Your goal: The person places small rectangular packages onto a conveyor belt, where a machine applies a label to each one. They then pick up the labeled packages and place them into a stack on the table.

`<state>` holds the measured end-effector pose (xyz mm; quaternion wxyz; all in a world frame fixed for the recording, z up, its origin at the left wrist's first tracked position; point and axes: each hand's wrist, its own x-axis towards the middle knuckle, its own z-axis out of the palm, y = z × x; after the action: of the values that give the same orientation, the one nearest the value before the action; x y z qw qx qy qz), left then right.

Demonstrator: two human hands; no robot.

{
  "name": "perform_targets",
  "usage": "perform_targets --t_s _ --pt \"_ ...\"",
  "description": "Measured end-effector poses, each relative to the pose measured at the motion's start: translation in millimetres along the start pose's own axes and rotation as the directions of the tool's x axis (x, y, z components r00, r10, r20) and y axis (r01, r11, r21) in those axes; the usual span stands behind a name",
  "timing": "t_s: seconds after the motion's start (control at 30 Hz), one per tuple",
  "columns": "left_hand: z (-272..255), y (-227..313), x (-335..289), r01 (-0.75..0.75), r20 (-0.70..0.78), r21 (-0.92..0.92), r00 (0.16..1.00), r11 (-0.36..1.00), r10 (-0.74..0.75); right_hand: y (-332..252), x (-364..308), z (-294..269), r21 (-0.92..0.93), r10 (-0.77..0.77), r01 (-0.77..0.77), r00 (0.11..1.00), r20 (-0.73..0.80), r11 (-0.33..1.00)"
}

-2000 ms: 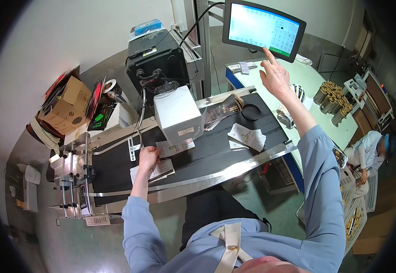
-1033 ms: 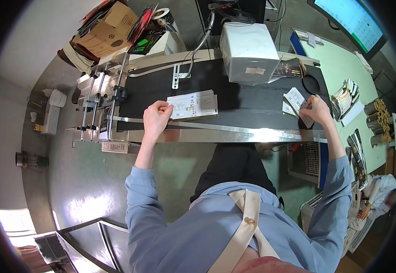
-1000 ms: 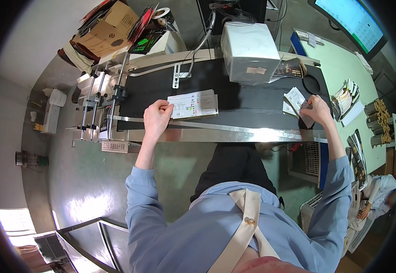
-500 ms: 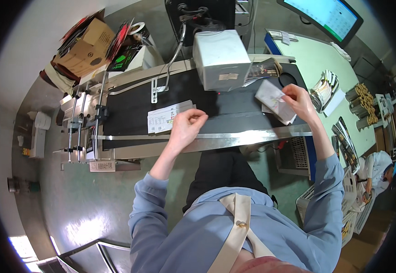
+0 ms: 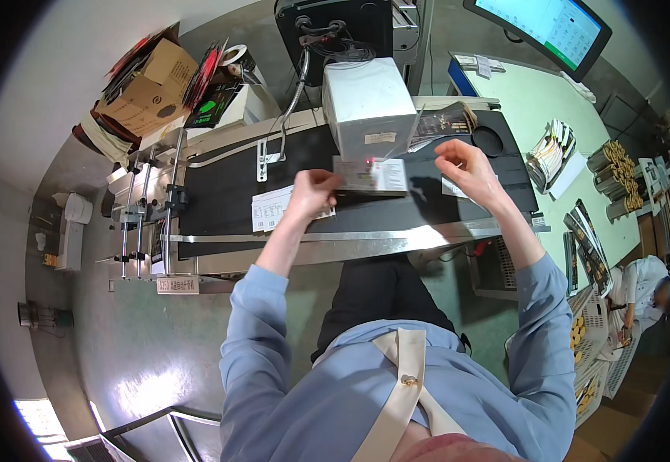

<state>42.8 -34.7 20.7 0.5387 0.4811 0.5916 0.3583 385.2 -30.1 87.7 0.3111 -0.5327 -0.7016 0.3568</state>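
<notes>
My left hand (image 5: pixel 314 195) pinches the left edge of a flat printed packet (image 5: pixel 389 175), grey and white, blurred on its left part. The packet is over the black conveyor belt (image 5: pixel 227 181), just in front of a white box-shaped unit (image 5: pixel 369 100), and a small red light spot falls on it. Partly under my left hand lies a small stack of white printed packets (image 5: pixel 270 209). My right hand (image 5: pixel 469 175) hovers over the belt's right part, fingers loosely bent and apart, holding nothing. Beneath it, mostly hidden, are more pale packets (image 5: pixel 450 187).
A metal rail (image 5: pixel 335 233) runs along the belt's near edge. Rods and clamps (image 5: pixel 175 196) stand at its left end. To the right, a pale green table (image 5: pixel 516 96) bears printed packets (image 5: pixel 552 154) and a screen (image 5: pixel 546 31). A black ring (image 5: pixel 488 140) lies on the belt.
The packet has gone from my right hand leftward to beneath the box-shaped unit's front, and my left hand now grips its edge. My right hand has let go and shifted slightly left.
</notes>
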Motion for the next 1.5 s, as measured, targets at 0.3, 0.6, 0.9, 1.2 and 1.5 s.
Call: perform_targets --t_s 0.3,0.6,0.9,1.2,1.5 --pt "-32 -18 27 0.016 -0.098 0.112 0.995 0.994 -0.005 13 -8 -6 -0.066 0.031 -0.03 0.999 0.016 0.997" --pt "-43 -11 29 0.093 -0.112 0.198 0.991 0.976 -0.072 21 -9 -10 -0.092 0.064 -0.063 0.998 0.008 0.994" --pt "-43 -13 31 0.089 -0.104 0.143 0.992 0.986 -0.074 21 -10 -13 -0.11 0.1 -0.098 0.995 0.016 0.989" --pt "-43 -18 35 0.072 -0.123 0.181 0.991 0.981 -0.05 20 -10 -18 -0.112 0.11 -0.108 0.994 0.012 0.988" --pt "-42 -24 36 0.048 -0.136 0.172 0.99 0.984 -0.024 7 -8 -40 -0.274 0.041 -0.084 0.987 -0.157 0.958"
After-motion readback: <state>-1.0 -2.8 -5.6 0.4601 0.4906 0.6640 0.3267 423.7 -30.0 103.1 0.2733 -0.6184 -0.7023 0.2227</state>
